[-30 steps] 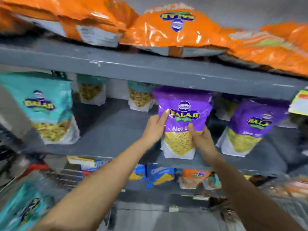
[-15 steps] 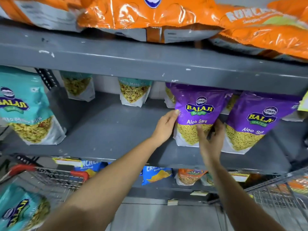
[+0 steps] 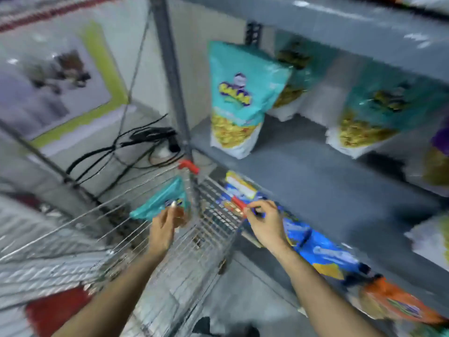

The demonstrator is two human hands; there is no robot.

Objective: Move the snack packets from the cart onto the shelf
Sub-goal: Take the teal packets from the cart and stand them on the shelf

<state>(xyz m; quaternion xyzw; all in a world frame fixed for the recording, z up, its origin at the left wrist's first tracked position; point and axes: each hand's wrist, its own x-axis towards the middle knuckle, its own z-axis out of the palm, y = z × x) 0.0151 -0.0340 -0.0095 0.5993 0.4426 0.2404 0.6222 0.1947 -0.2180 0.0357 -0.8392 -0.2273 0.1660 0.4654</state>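
A teal snack packet point(image 3: 158, 203) stands tilted inside the wire cart point(image 3: 136, 239), near its far corner. My left hand point(image 3: 162, 227) is down in the cart with its fingertips at the packet's lower edge; blur hides whether they grip it. My right hand point(image 3: 262, 220) hovers at the cart's right rim beside a red corner cap point(image 3: 239, 204), fingers loosely curled and holding nothing. On the grey shelf point(image 3: 303, 171) to the right stand more teal packets point(image 3: 239, 98), with another teal packet point(image 3: 371, 113) further along.
A grey shelf upright point(image 3: 175, 93) rises just beyond the cart's far corner. Black cables point(image 3: 136, 144) lie on the floor by the wall. Blue packets point(image 3: 323, 249) and orange packets point(image 3: 398, 300) fill the lower shelf on the right. A purple packet point(image 3: 441, 139) shows at the right edge.
Both hands have left the purple packet on the shelf and dropped to the cart. My view has swung left and down; the left hand has reached the teal packet.
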